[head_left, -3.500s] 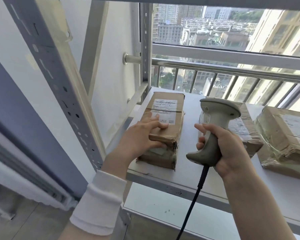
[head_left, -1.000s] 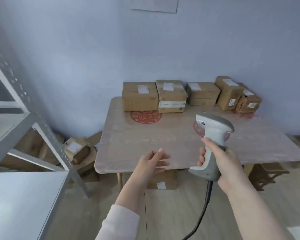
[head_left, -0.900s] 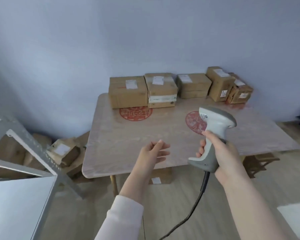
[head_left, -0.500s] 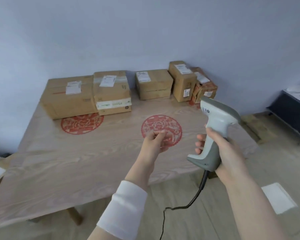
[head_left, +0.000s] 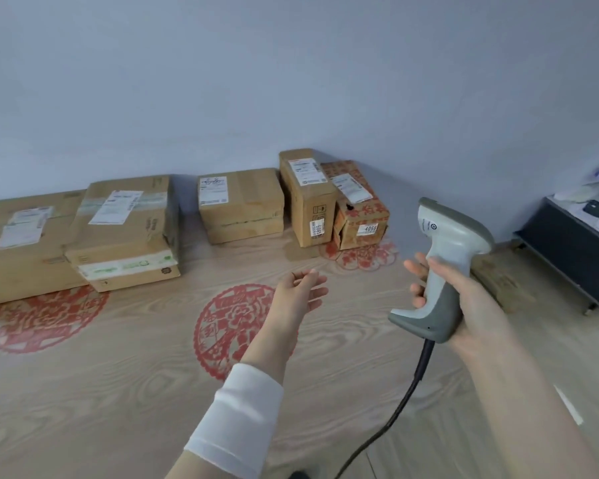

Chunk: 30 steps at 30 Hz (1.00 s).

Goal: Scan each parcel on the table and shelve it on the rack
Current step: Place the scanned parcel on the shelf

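Note:
Several cardboard parcels stand in a row along the far edge of the wooden table, against the wall: a wide one at the left, a taped one, a middle one, a tall one and a small red-printed one. My left hand hovers empty over the table with loosely curled fingers, a short way in front of the tall parcel. My right hand grips a grey corded barcode scanner, head pointing left toward the parcels. The rack is out of view.
Red paper-cut decals lie on the tabletop. A low dark cabinet with papers on top stands on the floor at the right. The scanner cable hangs down past the table's right edge.
I have turned from the rack, where my left hand rested on a shelved parcel, to the table and come closer. My left hand has reached forward over the tabletop toward the right-hand parcels.

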### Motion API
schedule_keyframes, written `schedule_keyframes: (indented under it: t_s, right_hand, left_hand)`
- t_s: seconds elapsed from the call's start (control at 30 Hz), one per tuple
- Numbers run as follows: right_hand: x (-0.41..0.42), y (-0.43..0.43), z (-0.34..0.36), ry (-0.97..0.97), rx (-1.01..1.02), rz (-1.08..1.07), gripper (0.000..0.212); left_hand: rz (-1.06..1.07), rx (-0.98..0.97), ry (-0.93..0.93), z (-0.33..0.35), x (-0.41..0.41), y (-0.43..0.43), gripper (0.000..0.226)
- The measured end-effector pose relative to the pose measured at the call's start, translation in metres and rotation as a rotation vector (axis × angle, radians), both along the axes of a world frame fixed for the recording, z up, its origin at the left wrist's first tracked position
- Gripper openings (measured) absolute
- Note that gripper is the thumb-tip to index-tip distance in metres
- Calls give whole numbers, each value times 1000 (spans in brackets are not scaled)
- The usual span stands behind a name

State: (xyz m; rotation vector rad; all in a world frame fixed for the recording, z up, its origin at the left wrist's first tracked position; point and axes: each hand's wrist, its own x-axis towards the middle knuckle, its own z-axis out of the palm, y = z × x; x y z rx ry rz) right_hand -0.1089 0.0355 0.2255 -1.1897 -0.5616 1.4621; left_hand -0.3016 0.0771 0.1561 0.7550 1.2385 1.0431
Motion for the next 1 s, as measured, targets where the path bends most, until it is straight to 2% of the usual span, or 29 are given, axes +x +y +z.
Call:
schedule_keyframes:
  t_s: [0.13, 0.27, 0.4, 0.57, 0.67, 0.77, 1.0]
  right_hand:
    - [31, 48, -6, -68, -61, -9, 17]
    - [55, 94, -11, -90, -136, 19, 28]
    - [76, 134, -30, -61, -208, 35, 37]
    - [98, 174, -70, -26, -288, 117, 44]
    - [115, 195, -89, 13, -326, 202, 26]
    - [130, 210, -99, 64, -363, 279, 23]
    - [149, 229, -109, 94, -393, 347, 32]
  left_hand:
    - [-20, -71, -23, -17, 35, 68, 27]
    - [-62, -152, 97, -33, 72, 136, 52]
    - [-74, -204, 176, -49, 101, 201, 65]
    - [5, -302, 369, -77, 127, 277, 64]
    - [47, -348, 497, -97, 144, 307, 63]
    - [76, -388, 572, -111, 158, 322, 62]
    - [191, -521, 711, -122, 172, 334, 67]
